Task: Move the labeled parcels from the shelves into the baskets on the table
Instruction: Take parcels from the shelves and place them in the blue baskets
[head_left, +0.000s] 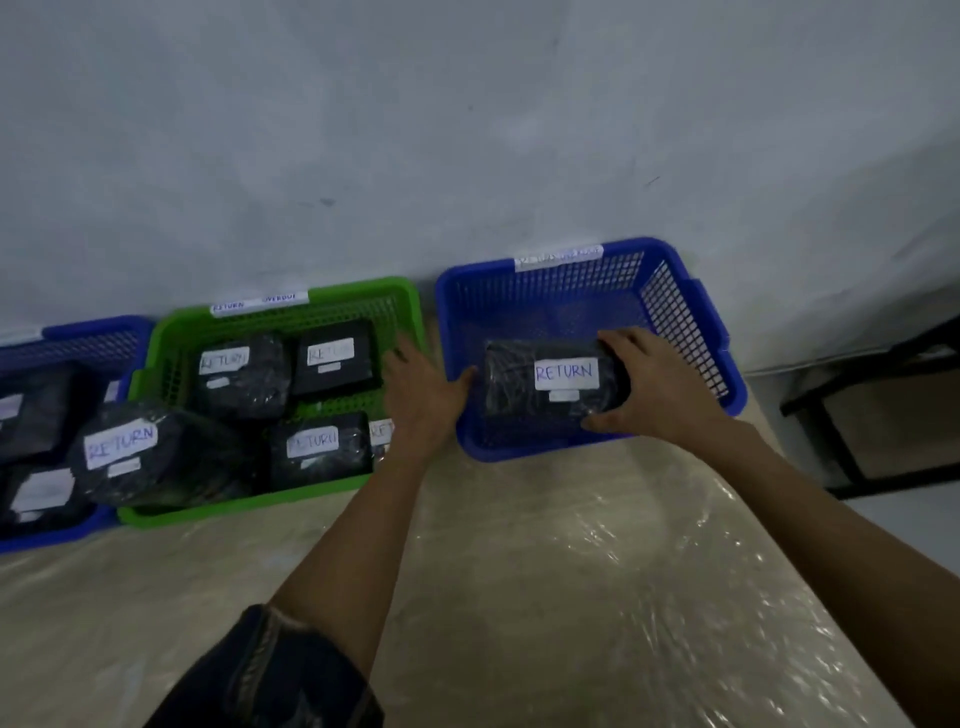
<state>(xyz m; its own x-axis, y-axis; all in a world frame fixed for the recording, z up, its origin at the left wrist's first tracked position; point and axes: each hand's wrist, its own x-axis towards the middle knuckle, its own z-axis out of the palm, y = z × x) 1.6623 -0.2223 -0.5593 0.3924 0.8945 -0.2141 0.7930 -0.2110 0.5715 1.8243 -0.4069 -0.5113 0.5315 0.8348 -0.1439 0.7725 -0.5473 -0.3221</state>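
On the film-covered table (571, 571) by a grey wall (467, 130), the right hand (657, 387) grips a parcel (519, 387) in the right blue basket (691, 312); the left hand (423, 397), fingers straight, is at its left rim.

One view only: wide-angle head cam. Scene is seen from above, pitched fwd & down across the tabletop (545, 597), facing the wall (467, 130). Blue basket (448, 312) is framed close, approx. centre-right; straight edges are bent.
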